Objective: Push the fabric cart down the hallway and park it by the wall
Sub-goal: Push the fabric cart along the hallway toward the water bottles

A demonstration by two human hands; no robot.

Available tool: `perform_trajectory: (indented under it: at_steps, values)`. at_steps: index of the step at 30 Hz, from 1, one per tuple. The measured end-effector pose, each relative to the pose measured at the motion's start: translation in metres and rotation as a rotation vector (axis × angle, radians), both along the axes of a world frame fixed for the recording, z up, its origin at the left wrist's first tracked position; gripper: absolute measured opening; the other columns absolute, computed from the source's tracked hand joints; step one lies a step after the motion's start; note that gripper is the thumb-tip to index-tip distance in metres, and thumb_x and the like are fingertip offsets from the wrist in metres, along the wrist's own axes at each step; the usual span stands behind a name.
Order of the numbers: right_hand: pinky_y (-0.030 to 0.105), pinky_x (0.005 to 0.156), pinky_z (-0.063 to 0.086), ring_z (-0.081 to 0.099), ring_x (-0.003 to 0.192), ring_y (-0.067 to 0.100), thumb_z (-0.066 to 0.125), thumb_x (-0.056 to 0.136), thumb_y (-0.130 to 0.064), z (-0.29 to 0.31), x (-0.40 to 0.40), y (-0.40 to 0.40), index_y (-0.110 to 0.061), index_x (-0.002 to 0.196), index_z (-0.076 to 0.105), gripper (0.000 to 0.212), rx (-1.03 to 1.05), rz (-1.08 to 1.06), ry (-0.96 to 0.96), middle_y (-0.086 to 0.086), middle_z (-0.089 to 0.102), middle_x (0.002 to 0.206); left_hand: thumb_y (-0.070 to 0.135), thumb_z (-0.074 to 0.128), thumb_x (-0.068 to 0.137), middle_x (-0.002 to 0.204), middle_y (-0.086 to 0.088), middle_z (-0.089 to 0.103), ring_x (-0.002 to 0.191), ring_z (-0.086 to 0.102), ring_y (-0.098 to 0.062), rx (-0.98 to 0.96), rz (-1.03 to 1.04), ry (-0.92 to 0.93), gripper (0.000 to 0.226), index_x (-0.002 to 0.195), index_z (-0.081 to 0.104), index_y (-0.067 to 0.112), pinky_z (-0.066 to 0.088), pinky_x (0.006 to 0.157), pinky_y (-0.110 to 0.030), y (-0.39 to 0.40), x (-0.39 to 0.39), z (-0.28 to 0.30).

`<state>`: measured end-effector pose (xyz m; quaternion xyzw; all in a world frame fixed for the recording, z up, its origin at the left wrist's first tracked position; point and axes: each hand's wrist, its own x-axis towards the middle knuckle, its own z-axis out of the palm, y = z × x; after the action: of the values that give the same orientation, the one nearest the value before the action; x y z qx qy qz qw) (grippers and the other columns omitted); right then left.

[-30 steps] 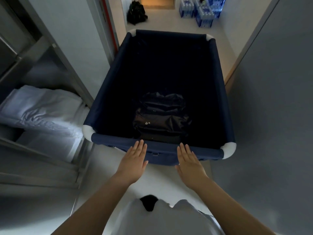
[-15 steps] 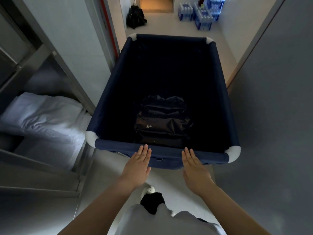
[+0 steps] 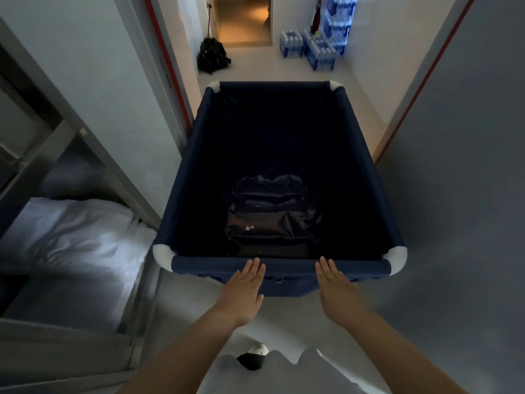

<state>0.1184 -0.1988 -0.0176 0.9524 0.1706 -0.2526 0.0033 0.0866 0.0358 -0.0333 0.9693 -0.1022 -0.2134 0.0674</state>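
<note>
I see the fabric cart (image 3: 279,177) straight ahead of me in the hallway, a deep navy cloth bin with white caps at its four corners, its near rail running across just beyond my fingertips. My left hand (image 3: 241,291) is flat and spread, fingers (image 3: 252,267) together and pointing forward, their tips resting against the near rail left of centre; it grips nothing. My right hand (image 3: 336,288) is flat in the same way, fingers (image 3: 325,265) extended to the rail right of centre, palm down, also gripping nothing; whether the palms press the cloth below the rail I cannot tell. Down inside the cart lies a black bag (image 3: 271,220), crumpled and glossy, toward the near end of the bin. To my left stands a metal shelf rack (image 3: 93,143) holding folded white linens (image 3: 74,234), the cart's near left corner just beside it. To my right a plain grey wall (image 3: 460,194) runs close along the cart's side. Farther down the pale floor (image 3: 255,64), a black bag on the floor (image 3: 213,56) leans near the left wall, and shrink-wrapped packs of water bottles (image 3: 315,48) are stacked near the right wall, well apart from the cart's far end
</note>
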Motion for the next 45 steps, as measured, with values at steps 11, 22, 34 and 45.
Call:
perform_trajectory:
  at_steps: [11,22,34,45]
  values:
    - [0.035,0.119,0.006,-0.011,0.146,0.026,0.036,0.098,-0.009,0.004,0.044,0.016,-0.002,0.147,-0.013,0.070,-0.028,-0.073,0.026,0.012,-0.018,0.158,0.033,0.030,0.101,0.157,-0.005,-0.015,0.143,-0.012,-0.020,0.126,-0.101,-0.040,0.067,0.147,-0.012,0.010,0.000,0.116,-0.035,0.007,0.043,-0.001]
    - [0.035,0.119,0.011,-0.011,0.146,0.025,0.037,0.097,-0.006,0.018,0.094,0.023,-0.001,0.147,-0.015,0.072,-0.014,-0.069,0.035,0.012,-0.019,0.157,0.032,0.032,0.101,0.157,-0.004,-0.016,0.143,-0.012,-0.019,0.119,-0.131,-0.062,0.068,0.147,-0.013,0.011,0.004,0.116,-0.035,0.018,0.094,-0.001]
    - [0.033,0.115,0.024,-0.003,0.147,0.025,0.032,0.098,-0.005,0.021,0.177,0.023,-0.001,0.148,-0.011,0.066,-0.060,0.090,0.035,0.013,-0.014,0.159,0.023,0.033,0.100,0.158,-0.003,-0.013,0.143,-0.010,-0.018,0.090,0.001,0.001,0.064,0.148,-0.008,0.012,0.003,0.116,-0.036,0.015,0.159,0.007]
    - [0.031,0.117,0.020,-0.003,0.147,0.024,0.038,0.097,-0.010,0.012,0.231,0.020,-0.002,0.148,-0.012,0.071,-0.072,0.205,-0.005,0.012,-0.013,0.159,0.025,0.036,0.099,0.158,-0.005,-0.011,0.144,-0.007,-0.021,0.153,0.088,0.017,0.066,0.148,-0.005,0.011,0.008,0.116,-0.038,0.009,0.212,0.004]
